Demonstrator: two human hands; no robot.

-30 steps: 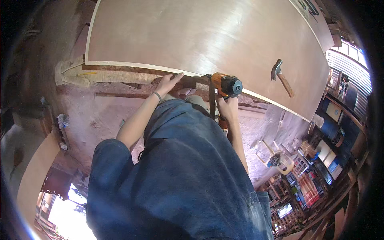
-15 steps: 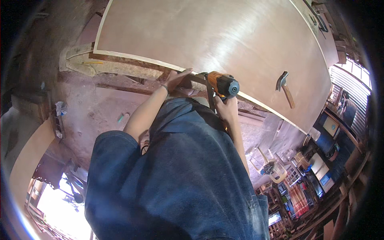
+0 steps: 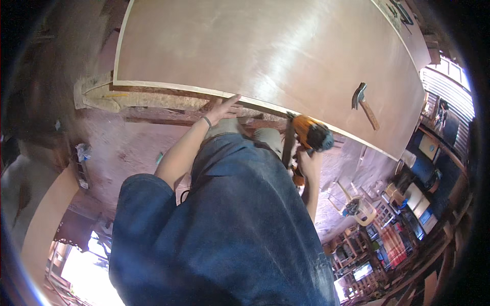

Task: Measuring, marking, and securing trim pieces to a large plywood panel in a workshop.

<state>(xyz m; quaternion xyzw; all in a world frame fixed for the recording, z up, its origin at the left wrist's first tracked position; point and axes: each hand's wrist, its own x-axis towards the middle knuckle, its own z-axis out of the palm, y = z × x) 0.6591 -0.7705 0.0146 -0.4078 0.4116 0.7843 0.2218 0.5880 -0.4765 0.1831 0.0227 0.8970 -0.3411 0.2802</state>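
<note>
A large plywood panel [image 3: 219, 46] with a pale edge strip spans the upper view. My left hand [image 3: 225, 109] rests at the panel's near edge, fingers extended, a dark band on its wrist. My right hand [image 3: 309, 166] grips an orange and black nail gun [image 3: 309, 130], blurred, its nose at the panel's near edge right of my left hand. A claw hammer [image 3: 369, 112] with a wooden handle lies on the panel's right part.
A bench board [image 3: 95, 100] with a yellow pencil [image 3: 115, 95] lies under the panel's left. A pale chair [image 3: 366, 214] stands on the floor at lower right. Cluttered shelving and wood pieces [image 3: 388, 242] line the right. A curved plywood sheet [image 3: 43, 219] is at left.
The nail gun and my right hand have moved right and down along the panel's edge. My left hand has shifted slightly right, its fingers more spread.
</note>
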